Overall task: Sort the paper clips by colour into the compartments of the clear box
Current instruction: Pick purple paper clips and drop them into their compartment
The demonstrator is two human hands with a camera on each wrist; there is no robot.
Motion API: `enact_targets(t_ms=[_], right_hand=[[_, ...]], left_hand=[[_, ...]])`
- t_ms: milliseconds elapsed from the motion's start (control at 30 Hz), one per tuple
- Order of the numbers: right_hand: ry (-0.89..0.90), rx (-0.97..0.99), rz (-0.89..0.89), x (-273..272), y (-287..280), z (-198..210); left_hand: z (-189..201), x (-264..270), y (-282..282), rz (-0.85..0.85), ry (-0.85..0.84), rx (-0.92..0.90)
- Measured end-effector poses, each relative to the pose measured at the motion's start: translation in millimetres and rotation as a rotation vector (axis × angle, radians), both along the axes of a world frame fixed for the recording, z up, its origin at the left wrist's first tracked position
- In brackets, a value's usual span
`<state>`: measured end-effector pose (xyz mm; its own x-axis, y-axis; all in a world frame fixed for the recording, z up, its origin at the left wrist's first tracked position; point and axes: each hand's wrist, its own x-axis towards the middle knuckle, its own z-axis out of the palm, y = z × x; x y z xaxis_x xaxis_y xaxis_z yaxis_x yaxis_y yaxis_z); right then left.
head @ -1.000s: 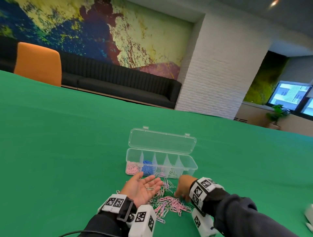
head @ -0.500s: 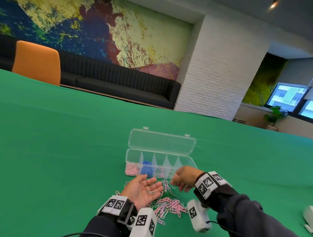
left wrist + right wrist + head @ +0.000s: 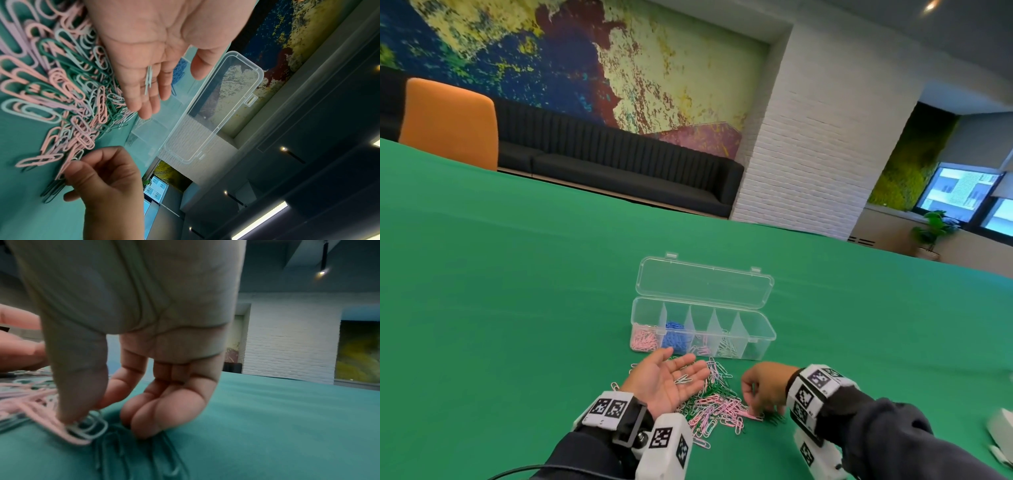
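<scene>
While both of my hands work at the heap in front of me, this is how things lie.

Left hand: my left hand (image 3: 666,380) lies palm up over the near left part of the heap, fingers straight and relaxed, slightly spread; a pale mint paper clip (image 3: 148,79) rests loose on my fingers, not pinched.

Right hand: my right hand (image 3: 765,389) is down at the right edge of the heap, fingers curled; thumb and forefinger tips are pressed together on a pale clip at the edge of a pink bundle (image 3: 82,430), and the other three fingertips (image 3: 144,421) are bunched together on the cloth.

Heap: the loose pile of pink, dark green and pale paper clips (image 3: 715,404) lies on the green cloth-covered table (image 3: 517,291), between my two hands and just in front of the box.

Box: the clear plastic box with five compartments (image 3: 765,337) stands beyond the heap, its hinged lid (image 3: 705,284) open and leaning back.

Compartments: pink paper clips (image 3: 643,341) fill the leftmost one, blue paper clips (image 3: 674,337) the one beside it; a few clips sit in the middle ones, colours hard to tell.

Dark clips: several dark green clips (image 3: 131,456) lie on the cloth just under my right fingertips.
</scene>
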<state>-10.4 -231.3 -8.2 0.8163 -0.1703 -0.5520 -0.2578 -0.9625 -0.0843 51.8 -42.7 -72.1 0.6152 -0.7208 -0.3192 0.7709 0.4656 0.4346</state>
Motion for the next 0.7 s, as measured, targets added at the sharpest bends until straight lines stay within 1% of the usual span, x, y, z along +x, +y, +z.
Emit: enact_targets(t_ms=[167,300,367,467,500,533,567,633,667,700], right_hand=[[-0.024,0.029,-0.029,3.7,-10.6,0.8],[-0.066,0.066,-0.018,4.6,-11.8,6.0],[-0.149,0.151,0.001,6.3,-7.0,13.4],[-0.339,0.409,-0.033,9.9,4.9,30.7],[-0.37,0.455,-0.045,11.1,6.8,35.2],[-0.363,0.438,-0.048,11.7,7.7,37.5],[-0.319,0.354,-0.046,10.7,8.0,37.4],[-0.167,0.095,-0.04,6.1,6.8,26.9],[-0.102,-0.01,-0.034,3.1,5.5,18.3],[-0.055,-0.069,-0.031,0.7,4.0,8.9]], left_hand=[[-0.5,-0.1,0.1,-0.004,-0.003,0.0],[-1.9,-0.3,-0.4,-0.014,0.005,-0.002],[-1.5,-0.5,-0.9,-0.018,-0.002,0.005],[-0.1,-1.1,-2.2,-0.021,0.002,0.01],[0.3,-1.4,-2.4,-0.021,0.005,0.011],[0.7,-1.4,-2.3,-0.022,0.006,0.011],[0.5,-1.4,-2.3,-0.022,0.009,0.009],[-0.5,-1.2,-1.4,-0.025,0.014,-0.002],[-0.9,-1.2,-0.9,-0.027,0.013,-0.006],[-1.5,-0.9,-0.6,-0.028,0.012,-0.01]])
